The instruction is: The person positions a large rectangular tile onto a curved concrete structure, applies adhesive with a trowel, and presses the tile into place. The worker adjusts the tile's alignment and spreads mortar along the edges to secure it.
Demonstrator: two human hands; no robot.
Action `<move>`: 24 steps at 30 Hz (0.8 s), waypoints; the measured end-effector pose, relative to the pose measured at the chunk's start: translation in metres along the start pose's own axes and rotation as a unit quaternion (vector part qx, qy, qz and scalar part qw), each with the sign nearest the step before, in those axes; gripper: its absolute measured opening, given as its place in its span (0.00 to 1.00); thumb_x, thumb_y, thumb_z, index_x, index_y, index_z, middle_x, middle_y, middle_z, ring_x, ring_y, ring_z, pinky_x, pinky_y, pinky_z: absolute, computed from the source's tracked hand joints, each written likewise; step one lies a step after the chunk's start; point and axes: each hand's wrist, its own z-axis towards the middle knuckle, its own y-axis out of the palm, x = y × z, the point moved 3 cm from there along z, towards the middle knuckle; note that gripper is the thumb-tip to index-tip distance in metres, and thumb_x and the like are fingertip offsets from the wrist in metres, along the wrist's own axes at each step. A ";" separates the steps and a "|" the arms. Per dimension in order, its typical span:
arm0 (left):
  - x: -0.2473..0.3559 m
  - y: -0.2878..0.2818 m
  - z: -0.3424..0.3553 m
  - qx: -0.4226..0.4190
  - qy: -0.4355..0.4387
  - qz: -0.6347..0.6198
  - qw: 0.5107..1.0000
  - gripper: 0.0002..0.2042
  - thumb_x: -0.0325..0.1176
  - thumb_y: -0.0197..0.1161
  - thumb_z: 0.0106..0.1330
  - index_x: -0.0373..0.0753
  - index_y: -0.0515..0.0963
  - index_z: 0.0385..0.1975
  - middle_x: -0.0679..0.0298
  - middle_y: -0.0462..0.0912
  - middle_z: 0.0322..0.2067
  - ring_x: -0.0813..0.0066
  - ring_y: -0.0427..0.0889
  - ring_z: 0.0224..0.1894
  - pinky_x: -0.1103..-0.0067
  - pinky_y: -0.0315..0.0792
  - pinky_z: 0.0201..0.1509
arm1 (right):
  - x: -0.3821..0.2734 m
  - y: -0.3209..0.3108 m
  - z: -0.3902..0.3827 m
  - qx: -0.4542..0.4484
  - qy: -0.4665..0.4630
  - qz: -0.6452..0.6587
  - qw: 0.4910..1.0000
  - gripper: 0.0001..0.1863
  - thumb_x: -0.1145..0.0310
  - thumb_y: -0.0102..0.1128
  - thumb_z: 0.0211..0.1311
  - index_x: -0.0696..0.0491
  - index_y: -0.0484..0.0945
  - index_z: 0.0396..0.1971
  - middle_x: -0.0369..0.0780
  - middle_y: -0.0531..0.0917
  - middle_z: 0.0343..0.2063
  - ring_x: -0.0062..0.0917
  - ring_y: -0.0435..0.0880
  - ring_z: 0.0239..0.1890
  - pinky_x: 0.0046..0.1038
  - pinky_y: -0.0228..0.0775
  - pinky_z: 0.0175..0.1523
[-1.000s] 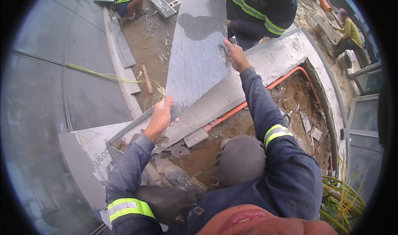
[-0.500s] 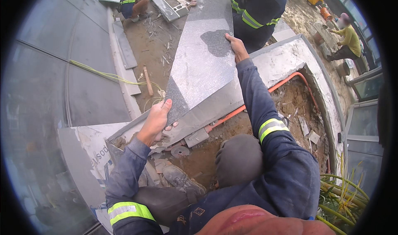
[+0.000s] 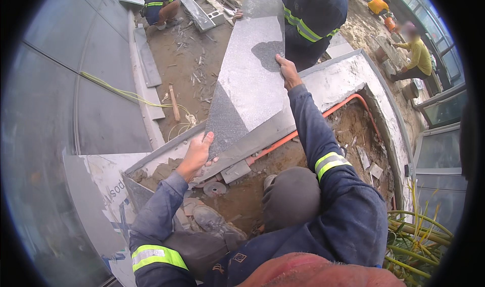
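A long grey speckled stone slab (image 3: pixel 247 87) stretches away from me over the low concrete wall (image 3: pixel 331 87). Its near left corner is in my left hand (image 3: pixel 196 155), thumb on top and fingertips curled under. My right hand (image 3: pixel 289 70) grips the slab's right edge farther along, beside a dark damp-looking patch. At the far end a co-worker (image 3: pixel 316 14) in dark clothing with reflective bands bends over it, and a hand (image 3: pixel 237 15) touches the slab's left edge there. How the underside rests on the wall is hidden.
An orange pipe (image 3: pixel 283 143) runs inside the dirt-filled planter around my legs. Near my foot lies a round disc (image 3: pixel 214 188). Beyond the wall are a wooden-handled tool (image 3: pixel 174 102), a yellow-green cable (image 3: pixel 113 87) and stone strips (image 3: pixel 146 57). Glass panels (image 3: pixel 45 135) stand left; leafy stalks (image 3: pixel 414 241) lower right.
The slab's near end has shifted slightly to the right, with my left hand still on it. The view has turned a little. Both hands keep their hold.
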 end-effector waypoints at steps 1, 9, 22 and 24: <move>0.003 -0.008 -0.001 0.010 -0.005 0.004 1.000 0.19 0.48 0.50 0.83 0.36 0.71 0.55 0.65 0.79 0.34 0.78 0.75 0.21 0.85 0.59 0.16 | 0.003 0.003 -0.001 -0.014 0.009 0.009 1.000 0.14 0.63 0.58 0.76 0.62 0.80 0.43 0.41 0.86 0.34 0.26 0.86 0.31 0.32 0.81 0.37; -0.031 -0.055 0.007 0.016 -0.023 0.051 0.998 0.21 0.50 0.49 0.83 0.36 0.72 0.55 0.65 0.80 0.32 0.79 0.75 0.21 0.84 0.62 0.17 | 0.035 0.021 -0.014 0.013 0.039 0.004 0.999 0.12 0.68 0.60 0.75 0.62 0.77 0.46 0.41 0.85 0.38 0.25 0.86 0.34 0.32 0.82 0.42; -0.086 -0.088 -0.077 0.070 -0.033 0.018 0.997 0.25 0.56 0.52 0.80 0.34 0.75 0.45 0.62 0.81 0.26 0.77 0.77 0.17 0.80 0.64 0.15 | 0.017 0.089 -0.142 -0.046 0.050 0.019 0.998 0.18 0.72 0.59 0.71 0.64 0.72 0.56 0.45 0.83 0.45 0.29 0.85 0.44 0.34 0.80 0.52; -0.091 -0.100 -0.090 0.072 -0.017 0.039 0.996 0.26 0.57 0.53 0.79 0.33 0.75 0.45 0.62 0.81 0.26 0.77 0.76 0.17 0.81 0.64 0.16 | -0.002 0.106 -0.164 -0.076 0.026 0.027 0.996 0.19 0.74 0.59 0.70 0.64 0.70 0.57 0.45 0.82 0.46 0.29 0.84 0.45 0.35 0.79 0.53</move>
